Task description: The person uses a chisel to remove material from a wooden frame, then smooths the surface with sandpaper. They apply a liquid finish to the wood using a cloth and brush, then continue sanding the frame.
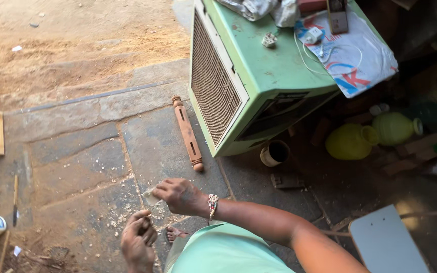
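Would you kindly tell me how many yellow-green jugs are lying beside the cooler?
2: one yellow jug on its side right of the green cooler, one paler jug just beyond; shadows may hide more.

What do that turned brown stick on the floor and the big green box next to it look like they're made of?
The turned stick looks like bare reddish wood: matte, with lathe-cut knobs at both ends and slots along its length. The green box seems to be painted sheet metal, with chipped, scuffed paint on top and a beige slatted grille on its side, possibly plastic or metal.
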The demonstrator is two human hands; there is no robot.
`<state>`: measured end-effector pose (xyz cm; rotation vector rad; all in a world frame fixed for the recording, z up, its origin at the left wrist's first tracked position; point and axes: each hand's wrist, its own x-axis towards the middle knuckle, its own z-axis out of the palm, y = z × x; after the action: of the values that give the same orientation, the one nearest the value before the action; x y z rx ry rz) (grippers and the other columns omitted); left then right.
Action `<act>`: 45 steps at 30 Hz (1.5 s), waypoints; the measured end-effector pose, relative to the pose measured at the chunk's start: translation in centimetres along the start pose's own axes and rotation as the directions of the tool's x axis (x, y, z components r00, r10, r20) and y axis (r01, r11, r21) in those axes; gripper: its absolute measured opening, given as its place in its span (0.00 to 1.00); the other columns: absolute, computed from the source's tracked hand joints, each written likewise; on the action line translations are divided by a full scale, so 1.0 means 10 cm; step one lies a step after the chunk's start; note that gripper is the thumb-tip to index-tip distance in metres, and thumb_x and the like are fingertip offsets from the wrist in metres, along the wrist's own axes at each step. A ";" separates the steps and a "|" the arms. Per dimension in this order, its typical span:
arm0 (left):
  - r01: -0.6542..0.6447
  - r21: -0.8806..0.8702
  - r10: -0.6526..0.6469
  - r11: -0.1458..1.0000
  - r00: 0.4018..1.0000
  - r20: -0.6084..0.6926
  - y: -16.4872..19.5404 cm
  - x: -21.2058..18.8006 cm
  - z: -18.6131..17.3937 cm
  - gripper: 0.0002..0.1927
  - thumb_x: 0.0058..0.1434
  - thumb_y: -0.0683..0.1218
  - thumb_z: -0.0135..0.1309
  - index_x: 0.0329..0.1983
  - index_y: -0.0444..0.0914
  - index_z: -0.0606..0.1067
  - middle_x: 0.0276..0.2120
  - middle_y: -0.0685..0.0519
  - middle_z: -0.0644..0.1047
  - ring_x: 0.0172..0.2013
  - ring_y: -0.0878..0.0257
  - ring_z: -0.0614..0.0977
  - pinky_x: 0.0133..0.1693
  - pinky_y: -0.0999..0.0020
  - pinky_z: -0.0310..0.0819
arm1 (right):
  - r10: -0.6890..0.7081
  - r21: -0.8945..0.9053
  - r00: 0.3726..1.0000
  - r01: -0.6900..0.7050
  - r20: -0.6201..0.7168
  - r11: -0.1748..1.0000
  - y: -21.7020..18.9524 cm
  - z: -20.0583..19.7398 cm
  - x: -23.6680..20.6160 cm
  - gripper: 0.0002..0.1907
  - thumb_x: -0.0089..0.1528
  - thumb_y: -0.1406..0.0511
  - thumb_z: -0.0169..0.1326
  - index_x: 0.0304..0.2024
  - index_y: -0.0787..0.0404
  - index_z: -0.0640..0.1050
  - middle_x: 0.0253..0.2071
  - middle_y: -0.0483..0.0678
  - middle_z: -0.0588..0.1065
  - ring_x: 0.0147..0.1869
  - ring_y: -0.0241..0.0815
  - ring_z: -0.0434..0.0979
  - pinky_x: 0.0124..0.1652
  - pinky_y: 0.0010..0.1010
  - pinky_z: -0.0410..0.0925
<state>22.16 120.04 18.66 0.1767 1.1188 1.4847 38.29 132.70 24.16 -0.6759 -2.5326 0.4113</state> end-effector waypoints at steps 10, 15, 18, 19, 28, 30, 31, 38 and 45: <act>0.223 0.122 -0.240 0.967 0.961 0.141 0.21 0.51 -0.06 0.11 0.70 0.42 0.44 0.51 0.30 0.69 0.23 0.58 0.66 0.16 0.75 0.60 0.15 0.77 0.53 | 0.052 -0.166 0.989 -0.075 -0.141 0.983 -0.18 0.09 0.10 0.14 0.62 0.74 0.50 0.49 0.70 0.77 0.52 0.65 0.79 0.60 0.58 0.79 0.63 0.42 0.71; 0.245 0.162 -0.268 0.956 0.954 0.135 0.27 0.55 -0.13 0.20 0.67 0.40 0.48 0.61 0.27 0.71 0.28 0.57 0.72 0.17 0.76 0.62 0.15 0.80 0.54 | 0.225 -0.020 0.959 -0.231 -0.175 0.973 -0.16 0.13 0.14 0.17 0.64 0.76 0.47 0.54 0.69 0.79 0.50 0.63 0.79 0.53 0.55 0.82 0.53 0.36 0.76; 0.212 0.077 -0.221 0.974 0.964 0.146 0.33 0.44 -0.19 0.25 0.65 0.39 0.47 0.67 0.35 0.68 0.30 0.56 0.73 0.20 0.75 0.66 0.19 0.79 0.58 | 0.407 0.226 0.906 -0.376 -0.115 0.899 -0.05 0.18 0.14 0.21 0.64 0.77 0.45 0.57 0.64 0.80 0.48 0.59 0.81 0.44 0.47 0.83 0.43 0.33 0.77; 0.201 0.043 -0.205 0.979 0.969 0.138 0.34 0.39 -0.22 0.25 0.66 0.40 0.47 0.68 0.37 0.67 0.30 0.56 0.73 0.21 0.74 0.67 0.20 0.78 0.60 | 0.472 0.276 0.877 -0.434 -0.088 0.857 0.02 0.20 0.14 0.21 0.63 0.77 0.46 0.56 0.63 0.80 0.48 0.58 0.81 0.42 0.45 0.83 0.41 0.32 0.77; -0.099 -0.411 0.061 0.906 0.993 -0.104 -0.14 -0.59 -0.53 0.21 0.68 0.43 0.48 0.64 0.35 0.66 0.32 0.54 0.73 0.30 0.65 0.75 0.31 0.70 0.69 | 0.645 0.459 0.629 -0.771 0.434 0.442 0.64 0.71 -0.01 0.11 0.63 0.63 0.61 0.42 0.65 0.85 0.31 0.48 0.80 0.33 0.35 0.74 0.35 0.29 0.67; -0.240 -0.495 0.155 0.835 0.966 -0.208 -0.35 -0.95 -0.51 0.20 0.69 0.43 0.49 0.64 0.37 0.67 0.32 0.55 0.73 0.30 0.66 0.75 0.30 0.71 0.68 | 0.436 0.768 0.769 -0.597 0.468 0.229 0.62 0.95 -0.02 0.13 0.60 0.68 0.62 0.46 0.68 0.81 0.38 0.49 0.81 0.40 0.38 0.82 0.44 0.27 0.74; -0.315 -0.518 0.207 0.795 0.944 -0.257 -0.47 -1.15 -0.48 0.20 0.69 0.44 0.49 0.64 0.38 0.67 0.32 0.56 0.72 0.30 0.66 0.75 0.30 0.71 0.68 | 0.366 0.760 0.754 -0.629 0.545 0.166 0.60 1.02 -0.06 0.13 0.61 0.69 0.60 0.47 0.69 0.80 0.41 0.51 0.81 0.42 0.40 0.83 0.46 0.29 0.75; -0.622 -0.521 0.255 0.585 0.751 -0.610 -1.30 -2.60 -0.10 0.16 0.69 0.47 0.48 0.57 0.38 0.71 0.31 0.57 0.72 0.28 0.66 0.75 0.29 0.71 0.68 | -0.084 0.662 0.656 -0.742 0.750 0.108 -0.20 1.18 -0.36 0.12 0.64 0.74 0.55 0.50 0.75 0.77 0.47 0.55 0.80 0.49 0.47 0.84 0.50 0.38 0.80; -0.830 -0.355 0.156 0.431 0.456 -0.876 -2.32 -3.94 -0.04 0.11 0.74 0.51 0.48 0.49 0.38 0.71 0.26 0.59 0.69 0.25 0.66 0.73 0.26 0.69 0.65 | -0.391 0.584 0.481 -0.786 0.785 0.206 -1.57 1.08 -1.12 0.12 0.65 0.74 0.52 0.51 0.75 0.77 0.48 0.57 0.79 0.51 0.50 0.83 0.53 0.41 0.77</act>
<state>48.90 83.01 20.87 -0.8729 0.9194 2.7239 35.11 111.96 17.13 -0.2865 -1.9442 2.8866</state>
